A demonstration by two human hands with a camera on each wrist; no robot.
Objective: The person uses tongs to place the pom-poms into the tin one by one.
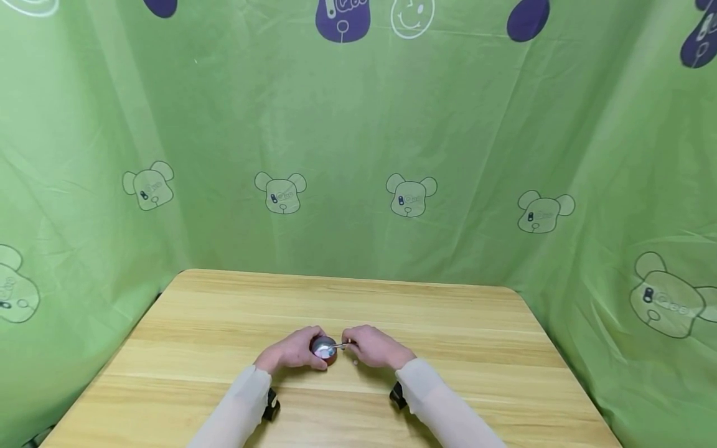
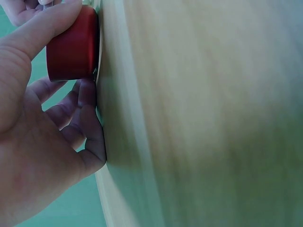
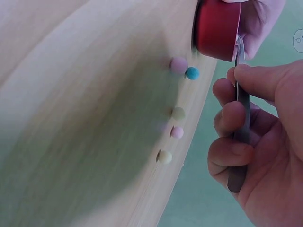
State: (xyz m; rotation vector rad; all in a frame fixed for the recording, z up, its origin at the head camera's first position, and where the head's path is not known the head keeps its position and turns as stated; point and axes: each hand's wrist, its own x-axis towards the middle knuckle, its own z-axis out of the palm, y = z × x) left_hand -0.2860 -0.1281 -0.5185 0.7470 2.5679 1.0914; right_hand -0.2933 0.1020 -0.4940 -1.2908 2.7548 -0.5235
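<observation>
My left hand (image 1: 297, 350) curls round a small red metal bowl (image 2: 73, 45) with a silvery inside, thumb on the near side and fingers on the far side. Pale bits show in the bowl in the head view. To its right, my right hand (image 1: 376, 346) grips a metal spoon (image 3: 243, 125) by the handle. The spoon's far end reaches over the bowl's rim, where its head is hidden in the right wrist view. On the table by the right hand lie several small balls, among them a pink ball (image 3: 179, 65), a teal ball (image 3: 191, 73) and a cream ball (image 3: 164, 157).
Both hands work over a light wooden table (image 1: 448, 323), near its middle. A green curtain (image 1: 347, 124) with printed bear heads surrounds the back and sides. Dark wrist devices (image 1: 271, 406) sit under both pale sleeves (image 1: 238, 407).
</observation>
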